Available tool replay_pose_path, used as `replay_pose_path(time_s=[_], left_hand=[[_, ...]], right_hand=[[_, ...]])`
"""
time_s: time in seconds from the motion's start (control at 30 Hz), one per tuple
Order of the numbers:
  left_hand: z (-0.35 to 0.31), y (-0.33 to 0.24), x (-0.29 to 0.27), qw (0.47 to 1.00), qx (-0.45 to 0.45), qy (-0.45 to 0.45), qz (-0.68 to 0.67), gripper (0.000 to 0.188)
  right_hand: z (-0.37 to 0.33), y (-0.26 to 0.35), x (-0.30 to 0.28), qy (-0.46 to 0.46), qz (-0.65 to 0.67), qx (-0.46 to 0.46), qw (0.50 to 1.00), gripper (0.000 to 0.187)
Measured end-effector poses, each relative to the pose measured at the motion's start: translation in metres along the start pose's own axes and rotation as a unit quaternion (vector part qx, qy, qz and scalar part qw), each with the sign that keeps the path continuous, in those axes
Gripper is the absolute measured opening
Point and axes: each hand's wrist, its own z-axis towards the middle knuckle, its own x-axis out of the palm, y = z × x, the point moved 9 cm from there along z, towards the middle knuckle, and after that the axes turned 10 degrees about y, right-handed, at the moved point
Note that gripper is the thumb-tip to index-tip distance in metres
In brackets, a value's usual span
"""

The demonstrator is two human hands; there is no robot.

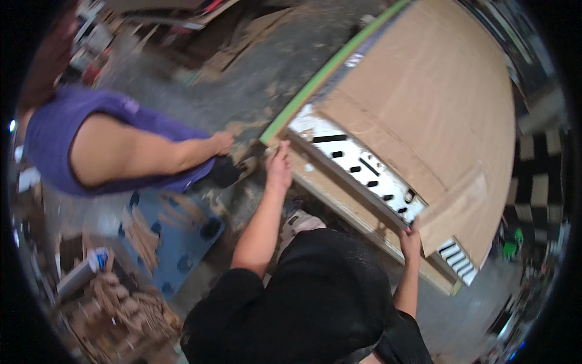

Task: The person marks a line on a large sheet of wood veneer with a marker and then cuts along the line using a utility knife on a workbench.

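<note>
A large box wrapped in brown cardboard [424,79] lies on a wooden base [339,197]. Along its near side, a torn-open strip bares a white panel with black slots [364,167]. My left hand [279,167] is at the near left corner, fingers closed and raised by the green edge strip [327,82]; what they hold, if anything, I cannot make out. At the panel's right end, beside a loose cardboard flap [454,206], my right hand [411,241] is closed around a small dark and red thing, too blurred to name.
To the left stands another person in a purple top [54,139], an arm reaching toward the box's corner. A blue sheet [173,261] with cardboard strips lies on the floor. Crumpled brown paper [130,309] piles up at lower left. Flat boards [242,42] lie at the back.
</note>
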Motion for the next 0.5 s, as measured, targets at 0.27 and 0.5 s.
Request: replay_pose_path(time_s=[0.27, 0.5], left_hand=[[0.014, 0.033, 0.113, 0.987, -0.117, 0.060, 0.097, 0.031], [-0.020, 0.109, 0.220, 0.603, -0.112, 0.422, 0.667, 0.059]], right_hand=[[-0.017, 0.022, -0.005, 0.001, 0.045, 0.077, 0.996, 0.095], [-0.006, 0.033, 0.002, 0.032, 0.025, 0.077, 0.996, 0.098]])
